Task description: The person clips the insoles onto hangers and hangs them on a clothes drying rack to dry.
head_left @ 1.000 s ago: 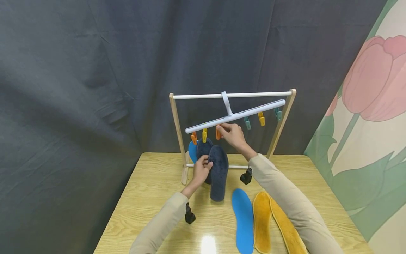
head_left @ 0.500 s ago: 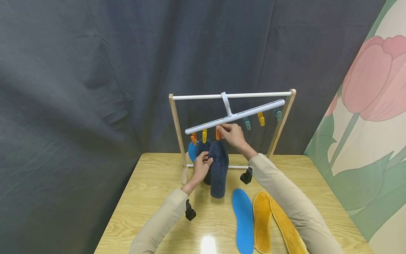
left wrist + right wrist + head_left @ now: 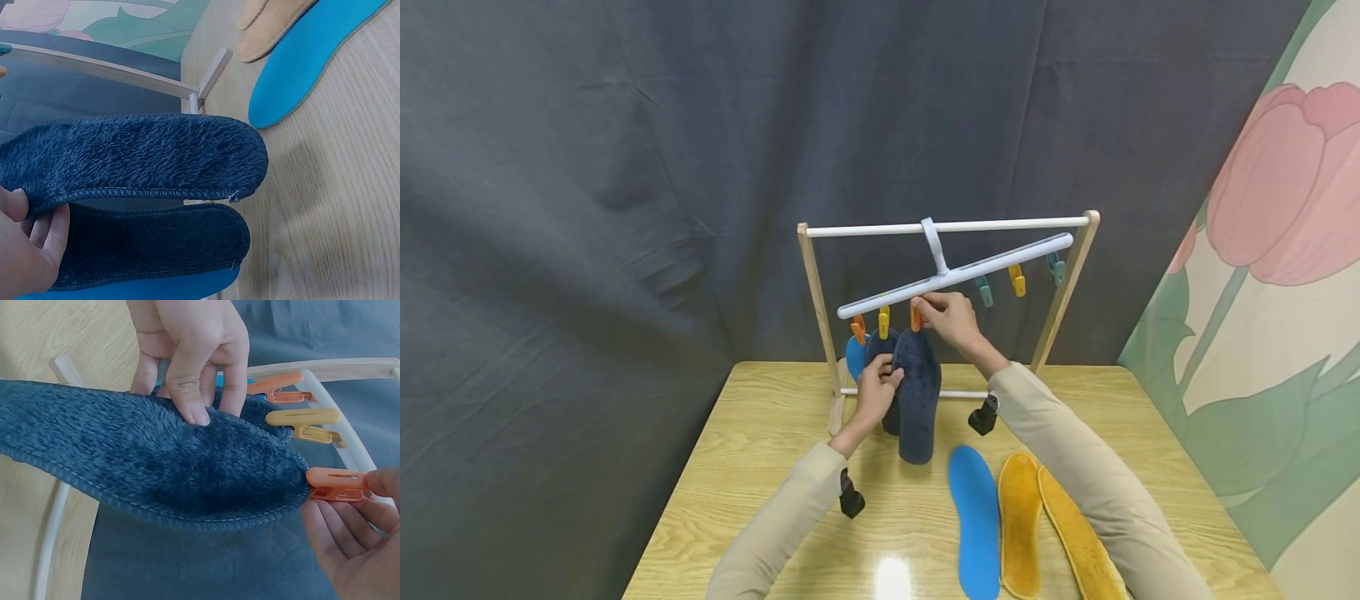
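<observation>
My left hand [image 3: 876,392] pinches the side edge of a dark blue fuzzy insole [image 3: 162,450], thumb on its front face. With my right hand [image 3: 951,321] I pinch an orange clothespin [image 3: 337,481] under the white hanger bar [image 3: 880,300]; the insole's upper tip is right at its jaws. Behind, another dark blue insole [image 3: 156,240] hangs from a yellow clothespin [image 3: 303,419]. A blue insole [image 3: 855,357] hangs at the far left under another orange clothespin [image 3: 858,328].
The hanger hooks over a rack rail [image 3: 865,229] with wooden posts and tilts down leftward. Teal [image 3: 984,290] and yellow [image 3: 1017,281] clothespins hang on its right half. On the wooden table [image 3: 760,467] lie a blue insole [image 3: 976,525] and two tan-yellow insoles [image 3: 1020,533].
My left hand has raised the dark blue insole slightly, bringing its tip up to the orange clothespin. My right hand has stayed at the clothespin.
</observation>
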The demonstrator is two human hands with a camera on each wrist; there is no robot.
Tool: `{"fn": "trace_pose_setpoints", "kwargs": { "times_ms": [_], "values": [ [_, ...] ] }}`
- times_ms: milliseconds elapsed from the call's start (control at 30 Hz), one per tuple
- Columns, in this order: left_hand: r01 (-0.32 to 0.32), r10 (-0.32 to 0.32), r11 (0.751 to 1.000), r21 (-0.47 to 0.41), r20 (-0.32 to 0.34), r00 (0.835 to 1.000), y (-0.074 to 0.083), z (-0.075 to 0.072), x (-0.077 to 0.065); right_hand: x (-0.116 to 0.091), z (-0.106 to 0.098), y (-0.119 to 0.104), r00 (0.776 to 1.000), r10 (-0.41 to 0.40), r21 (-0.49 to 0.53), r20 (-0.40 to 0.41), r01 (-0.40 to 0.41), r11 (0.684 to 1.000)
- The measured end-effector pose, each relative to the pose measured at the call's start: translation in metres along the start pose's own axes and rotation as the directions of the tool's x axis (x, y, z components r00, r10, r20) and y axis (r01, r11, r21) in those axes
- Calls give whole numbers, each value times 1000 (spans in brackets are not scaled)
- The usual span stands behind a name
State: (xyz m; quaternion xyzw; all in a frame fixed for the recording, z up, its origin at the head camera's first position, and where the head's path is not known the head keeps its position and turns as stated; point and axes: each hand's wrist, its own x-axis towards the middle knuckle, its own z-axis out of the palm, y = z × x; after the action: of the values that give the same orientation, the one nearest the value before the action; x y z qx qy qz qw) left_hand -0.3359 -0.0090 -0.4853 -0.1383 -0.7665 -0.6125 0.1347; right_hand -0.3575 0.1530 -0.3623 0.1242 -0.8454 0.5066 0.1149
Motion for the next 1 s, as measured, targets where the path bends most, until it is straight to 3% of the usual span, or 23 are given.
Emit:
{"fn": "trace_pose_setpoints", "kwargs": {
  "times_ms": [500, 1000],
  "values": [
    [-23, 23, 999, -36, 4, 1000, 5, 2, 3, -1, -1, -1, 1000, -17, -73, -19, 16, 997],
    [-52, 49, 996, -75, -35, 998, 5, 5, 5, -1, 1, 3, 1000, -17, -41, -9, 17, 999]
  ]
}}
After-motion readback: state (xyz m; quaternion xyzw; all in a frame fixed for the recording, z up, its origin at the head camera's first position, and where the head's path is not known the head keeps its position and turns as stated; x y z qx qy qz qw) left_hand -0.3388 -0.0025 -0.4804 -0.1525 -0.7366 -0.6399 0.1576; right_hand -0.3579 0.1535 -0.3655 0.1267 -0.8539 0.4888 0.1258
